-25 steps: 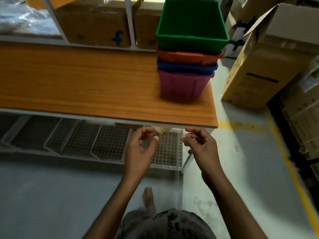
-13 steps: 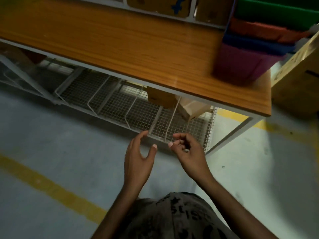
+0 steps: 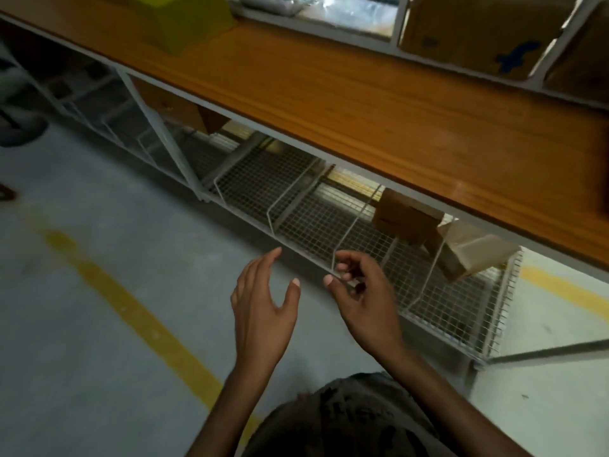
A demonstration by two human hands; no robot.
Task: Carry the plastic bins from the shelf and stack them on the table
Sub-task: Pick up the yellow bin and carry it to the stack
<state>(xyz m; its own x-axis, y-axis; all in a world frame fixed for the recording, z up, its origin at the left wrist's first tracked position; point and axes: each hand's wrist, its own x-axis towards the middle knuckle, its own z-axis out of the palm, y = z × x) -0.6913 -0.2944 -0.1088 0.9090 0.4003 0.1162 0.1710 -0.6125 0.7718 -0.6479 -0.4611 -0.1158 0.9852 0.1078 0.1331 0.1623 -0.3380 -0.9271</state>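
Note:
Both of my hands hang empty in front of me, over the grey floor just short of the table. My left hand has its fingers spread and nearly straight. My right hand is beside it with loosely curled fingers that hold nothing. The wooden table top runs slantwise across the upper half of the view. A yellow plastic thing, perhaps a bin, stands on the table at the far left. The stack of coloured bins is out of view.
Under the table runs a wire mesh shelf with dividers and two small cardboard boxes. Behind the table, a rack holds cardboard boxes and a plastic-wrapped bundle. A yellow line crosses the floor.
My view has swung left along the table, so the stacked bins have left the frame and a yellow thing has come in. My left hand's fingers have straightened.

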